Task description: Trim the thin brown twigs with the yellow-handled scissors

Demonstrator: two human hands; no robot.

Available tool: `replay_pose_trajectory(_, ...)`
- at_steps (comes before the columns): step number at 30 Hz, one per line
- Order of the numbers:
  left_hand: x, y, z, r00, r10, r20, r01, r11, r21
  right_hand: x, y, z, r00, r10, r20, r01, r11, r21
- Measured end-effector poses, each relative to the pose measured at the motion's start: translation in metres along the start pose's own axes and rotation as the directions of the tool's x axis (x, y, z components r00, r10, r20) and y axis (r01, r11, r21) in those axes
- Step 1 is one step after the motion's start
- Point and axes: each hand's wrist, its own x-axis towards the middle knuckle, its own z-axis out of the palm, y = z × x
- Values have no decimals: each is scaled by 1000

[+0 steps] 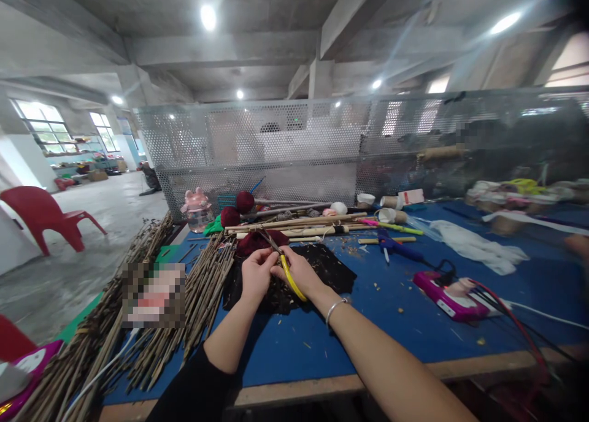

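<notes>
Yellow-handled scissors [292,278] are in my right hand [298,272], their blades pointing up and to the left. Close beside it, my left hand [257,273] has its fingers pinched together near the blades; what they hold is too small to make out. Dark red material [246,243] lies just beyond my fingers. Under both hands a black cloth [329,267] with scattered bits on it is spread on the blue table [368,330].
Bundled twigs [202,293] lie to the left. Sticks [299,230], dark red yarn balls [245,202] and a blue glue gun [396,246] are beyond. A magenta power strip [453,296] with cables and a plastic bag [478,244] are right. Another person's hand [577,247] shows at the right edge.
</notes>
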Motion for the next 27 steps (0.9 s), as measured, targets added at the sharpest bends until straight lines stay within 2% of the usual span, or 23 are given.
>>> replay_pose_trajectory(7, 1, -2, -1, 1000, -1, -28, 1, 1000, 17, -1, -1, -3, 1000, 11, 17, -11, 1000, 21)
replay_pose_trajectory(17, 2, -1, -3, 1000, 18, -13, -17, 998, 59, 1, 5, -1, 1000, -2, 3, 2, 996, 93)
replay_pose_trajectory(23, 2, -2, -3, 1000, -3, 14, 2, 998, 56, -1, 2, -3, 1000, 19, 16, -17, 997, -72)
replay_pose_trajectory(27, 0, 3, -2, 998, 28, 48, -32, 996, 80, -2, -1, -3, 1000, -7, 5, 7, 997, -79)
